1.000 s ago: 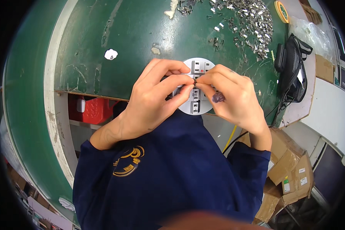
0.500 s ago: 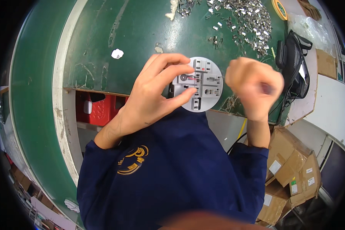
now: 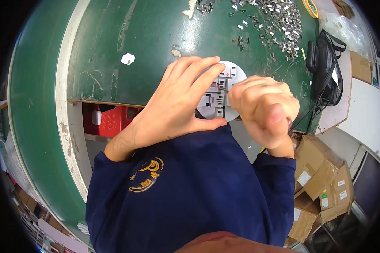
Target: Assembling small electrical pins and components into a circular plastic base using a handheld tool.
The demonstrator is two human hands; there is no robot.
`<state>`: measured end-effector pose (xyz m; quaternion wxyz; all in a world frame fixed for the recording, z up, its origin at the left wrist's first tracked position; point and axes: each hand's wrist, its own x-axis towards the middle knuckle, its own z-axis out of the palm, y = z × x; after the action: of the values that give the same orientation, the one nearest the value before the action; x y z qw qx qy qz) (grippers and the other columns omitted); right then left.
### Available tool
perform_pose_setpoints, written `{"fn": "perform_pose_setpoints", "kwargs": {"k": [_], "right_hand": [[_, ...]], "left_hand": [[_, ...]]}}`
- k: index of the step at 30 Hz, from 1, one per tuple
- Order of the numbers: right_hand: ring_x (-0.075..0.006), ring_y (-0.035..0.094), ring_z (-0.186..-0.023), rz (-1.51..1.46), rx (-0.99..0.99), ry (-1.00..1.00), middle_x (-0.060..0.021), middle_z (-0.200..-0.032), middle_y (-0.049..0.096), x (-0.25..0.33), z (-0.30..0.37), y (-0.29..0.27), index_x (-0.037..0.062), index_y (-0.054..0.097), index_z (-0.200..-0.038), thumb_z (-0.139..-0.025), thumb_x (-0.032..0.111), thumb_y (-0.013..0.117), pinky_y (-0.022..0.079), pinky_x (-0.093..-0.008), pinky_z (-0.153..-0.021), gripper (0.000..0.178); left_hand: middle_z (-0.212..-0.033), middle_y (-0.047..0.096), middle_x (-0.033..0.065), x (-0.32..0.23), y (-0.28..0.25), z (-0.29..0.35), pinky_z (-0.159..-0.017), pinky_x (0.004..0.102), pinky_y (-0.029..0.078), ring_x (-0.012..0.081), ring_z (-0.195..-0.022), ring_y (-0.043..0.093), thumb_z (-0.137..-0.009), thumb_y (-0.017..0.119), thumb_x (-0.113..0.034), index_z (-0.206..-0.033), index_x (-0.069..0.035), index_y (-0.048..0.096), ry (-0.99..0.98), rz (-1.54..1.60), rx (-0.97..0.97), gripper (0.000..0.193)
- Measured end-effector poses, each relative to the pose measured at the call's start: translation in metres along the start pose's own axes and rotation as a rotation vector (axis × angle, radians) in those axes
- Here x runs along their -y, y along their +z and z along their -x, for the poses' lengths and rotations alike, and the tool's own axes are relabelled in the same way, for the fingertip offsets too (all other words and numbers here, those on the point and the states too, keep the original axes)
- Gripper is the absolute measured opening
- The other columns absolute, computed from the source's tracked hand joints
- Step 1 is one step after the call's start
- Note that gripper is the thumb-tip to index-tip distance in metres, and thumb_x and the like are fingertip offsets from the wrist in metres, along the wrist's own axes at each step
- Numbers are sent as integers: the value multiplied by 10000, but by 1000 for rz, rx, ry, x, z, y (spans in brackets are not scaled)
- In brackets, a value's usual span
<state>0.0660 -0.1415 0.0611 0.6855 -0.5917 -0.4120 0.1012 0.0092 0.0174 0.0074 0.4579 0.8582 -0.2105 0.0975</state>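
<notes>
A round light-grey disc (image 3: 240,72) with raised slotted blocks lies at the table's front edge. My left hand (image 3: 181,95) spans its left side, fingers at the far rim and thumb at the near rim, gripping it and covering part of it. Red shows at a small part among the blocks. Over the disc's right side, my right hand (image 3: 264,107) is closed in a fist with the thumb on top. A small dark end shows beside that fist, but what it holds is mostly hidden.
Many small metal clips (image 3: 278,25) are heaped at the back right of the green table (image 3: 156,38). A black mesh bag (image 3: 327,67) lies at the right edge. Cardboard boxes (image 3: 321,173) stand lower right, and a red bin (image 3: 109,122) sits under the tabletop.
My right hand has moved left and slightly down, over the disc's right part. My left fingers have shifted from the blocks to the disc's rim, spreading wider.
</notes>
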Motion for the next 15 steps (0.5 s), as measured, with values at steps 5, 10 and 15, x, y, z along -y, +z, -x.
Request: {"fn": "perform_pose_setpoints", "kwargs": {"k": [5,10,15], "right_hand": [[-146,251,-375,44,17,70,-4,-448,308,0,-4,-3,88,265,-525,-979,244,389,243,-297,-396,495],[-138,254,-398,-266,-23,-4,1,-472,318,10,-6,-23,102,297,-538,-980,256,370,242,-296,-409,473],[-125,259,-423,-229,6,27,8,-502,331,16,1,-29,115,316,-552,-985,283,350,232,-299,-418,465]], "left_hand": [[-1302,478,150,-3,1,3,-962,422,381,333,-1152,452,-615,829,-256,-1264,18,477,4,7,-5,788],[-1183,540,125,-4,0,-4,-892,398,425,307,-1062,498,-688,776,-166,-1138,13,558,76,-9,-143,531],[-1041,599,109,-8,4,-7,-759,340,480,273,-907,564,-722,730,-16,-990,0,625,81,-55,-89,289]]}}
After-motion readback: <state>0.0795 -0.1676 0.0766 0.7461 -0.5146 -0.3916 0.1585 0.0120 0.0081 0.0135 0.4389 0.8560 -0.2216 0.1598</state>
